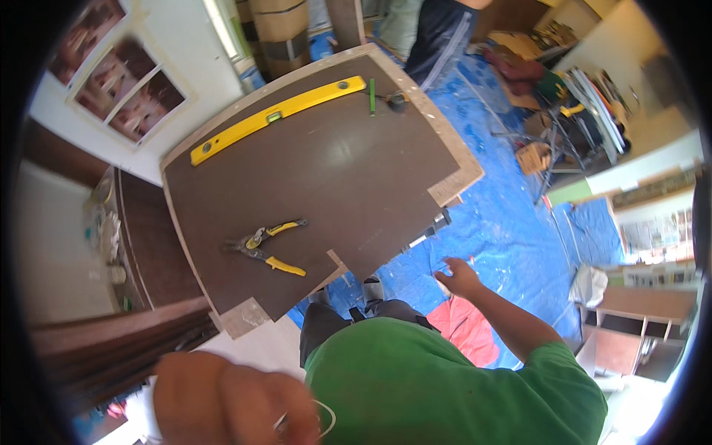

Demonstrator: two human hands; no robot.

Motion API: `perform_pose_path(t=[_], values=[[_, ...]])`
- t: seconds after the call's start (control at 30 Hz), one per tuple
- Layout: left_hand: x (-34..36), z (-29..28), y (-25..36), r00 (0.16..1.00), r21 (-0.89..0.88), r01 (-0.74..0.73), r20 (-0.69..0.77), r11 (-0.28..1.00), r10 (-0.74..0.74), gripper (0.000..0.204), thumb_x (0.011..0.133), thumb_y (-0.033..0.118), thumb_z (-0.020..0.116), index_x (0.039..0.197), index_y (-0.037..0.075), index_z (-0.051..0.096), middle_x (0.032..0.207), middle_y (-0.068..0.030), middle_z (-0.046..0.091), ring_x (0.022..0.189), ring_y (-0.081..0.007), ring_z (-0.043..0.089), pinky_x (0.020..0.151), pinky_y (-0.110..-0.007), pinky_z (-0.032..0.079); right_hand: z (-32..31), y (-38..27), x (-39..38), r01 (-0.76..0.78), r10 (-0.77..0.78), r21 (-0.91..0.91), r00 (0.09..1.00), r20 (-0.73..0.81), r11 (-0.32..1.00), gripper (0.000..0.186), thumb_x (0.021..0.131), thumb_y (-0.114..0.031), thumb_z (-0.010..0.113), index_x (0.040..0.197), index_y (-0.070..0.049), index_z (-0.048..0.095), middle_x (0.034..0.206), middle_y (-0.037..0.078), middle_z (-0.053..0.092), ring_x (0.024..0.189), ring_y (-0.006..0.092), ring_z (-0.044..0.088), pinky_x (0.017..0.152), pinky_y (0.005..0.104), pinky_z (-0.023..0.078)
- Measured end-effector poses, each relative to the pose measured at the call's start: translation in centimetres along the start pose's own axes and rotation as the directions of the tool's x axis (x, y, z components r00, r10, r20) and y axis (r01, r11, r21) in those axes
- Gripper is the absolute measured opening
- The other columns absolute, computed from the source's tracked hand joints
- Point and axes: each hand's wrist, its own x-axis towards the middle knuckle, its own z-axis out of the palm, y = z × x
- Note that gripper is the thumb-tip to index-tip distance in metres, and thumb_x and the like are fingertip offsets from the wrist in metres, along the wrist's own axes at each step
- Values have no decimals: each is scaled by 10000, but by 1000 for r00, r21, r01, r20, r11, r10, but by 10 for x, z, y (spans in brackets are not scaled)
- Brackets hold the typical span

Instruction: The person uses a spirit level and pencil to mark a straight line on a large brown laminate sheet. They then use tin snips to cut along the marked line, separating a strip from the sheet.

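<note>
My left hand (230, 400) is raised close at the lower left, blurred, its fingers curled. A thin white loop (326, 419) shows beside its fingertips; what the hand grips, if anything, I cannot make out. My right hand (461, 277) hangs over the blue sheeting with thumb and fingers apart and nothing between them. In front of me is a brown board (326, 170) with pale edges and a notched near side. Tin snips (285, 265) with yellow-and-black handles lie spread on it. Toward its far edge rest a yellow spirit level (237, 137), a green stick (372, 96) and a small dark round-ended object (398, 99).
Blue plastic sheeting (504, 245) covers the floor, with a red cloth (466, 330) by my right side. Another person's dark-trousered leg (443, 41) stands beyond the board. A cluttered folding stand (571, 133) is at the far right. A paned window (130, 89) is at the left.
</note>
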Motion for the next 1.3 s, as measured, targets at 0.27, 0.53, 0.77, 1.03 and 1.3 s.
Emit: perform_pose_path(t=[0.27,0.53,0.77,1.03,1.3], values=[[18,36,24,953,-297,5,292,955,86,460,1055,384,638,1246,-27,713,1140,-237,750,996,-396,697,970,-511,536,137,97,-236,-754,750,0,654,102,657,654,946,-577,703,1270,-10,738,1192,243,769,1099,383,750,988,473,580],[-47,-54,6,967,-389,183,-92,903,-236,283,937,273,666,767,49,640,790,-143,633,781,-281,657,748,-487,509,281,-39,-399,-897,746,280,441,500,343,625,992,-596,635,1195,-19,765,1173,225,777,1069,390,754,957,482,591],[-166,-32,-98,370,248,874,216,418,-903,446,1040,208,643,1385,-72,681,1422,-185,703,1349,-264,628,1168,-378,446,338,-46,-415,-685,690,-110,693,208,720,457,1087,-456,514,1174,-105,794,1251,208,760,1155,415,720,991,537,569],[-192,-44,-126,481,466,766,41,442,-876,367,1046,242,614,1229,-41,760,1278,-210,769,1198,-270,722,1064,-414,535,279,-35,-405,-824,903,477,411,128,307,576,1036,-557,604,1251,-40,740,1244,191,755,1158,406,731,953,517,585],[-359,-27,-230,218,496,868,-432,-29,-875,272,1039,245,670,1113,16,797,1008,-60,799,923,-156,716,826,-349,561,342,64,-467,-658,698,719,624,352,225,613,868,-430,821,1367,-94,705,1232,161,759,1093,378,751,900,513,599]])
